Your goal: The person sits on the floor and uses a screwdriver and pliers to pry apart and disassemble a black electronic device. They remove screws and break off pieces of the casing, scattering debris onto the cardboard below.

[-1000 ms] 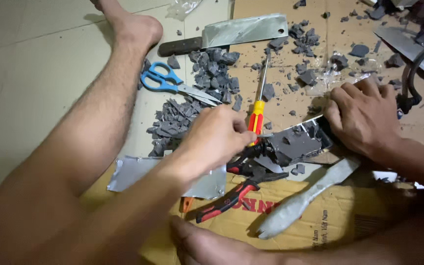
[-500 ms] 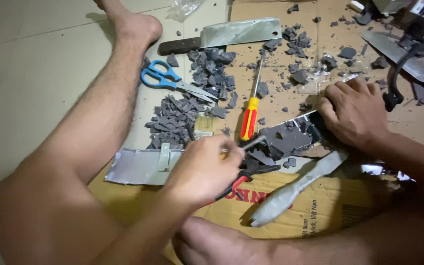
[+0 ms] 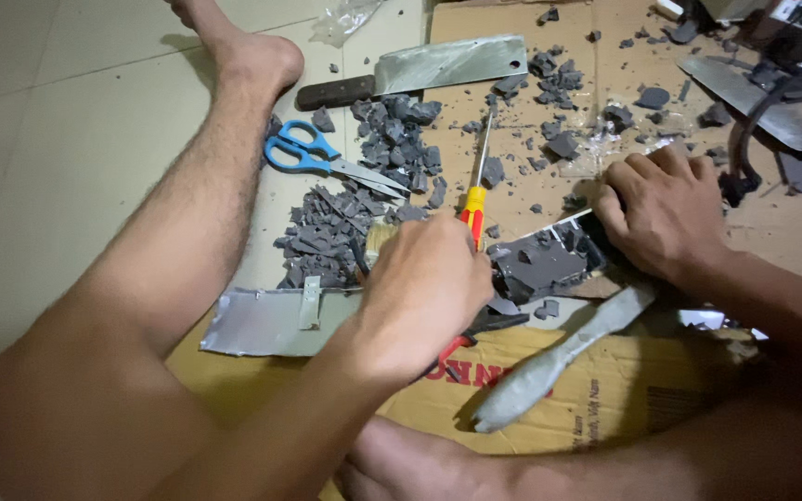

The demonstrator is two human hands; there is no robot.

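My left hand (image 3: 420, 288) is closed around a small tool with a pale bristly tip (image 3: 378, 238), seemingly a brush, just left of a red-and-yellow screwdriver (image 3: 472, 209). Red-handled pliers (image 3: 454, 350) lie partly under this hand. My right hand (image 3: 670, 209) presses down on the far end of a flat dark slab (image 3: 545, 264) with a thin shiny edge. The slab is cracked, with grey crumbs on it. Both hands rest low over the cardboard sheet (image 3: 605, 408).
Blue-handled scissors (image 3: 303, 153) and a heap of grey fragments (image 3: 327, 232) lie to the left. A cleaver (image 3: 447, 65) lies at the back. A grey paddle-shaped piece (image 3: 559, 357) and a metal sheet (image 3: 262, 320) lie near me. My bare legs flank the work. A second blade (image 3: 744, 93) lies at the right.
My left hand drew back from the screwdriver toward me, then returned beside its handle. My right hand has stayed on the slab.
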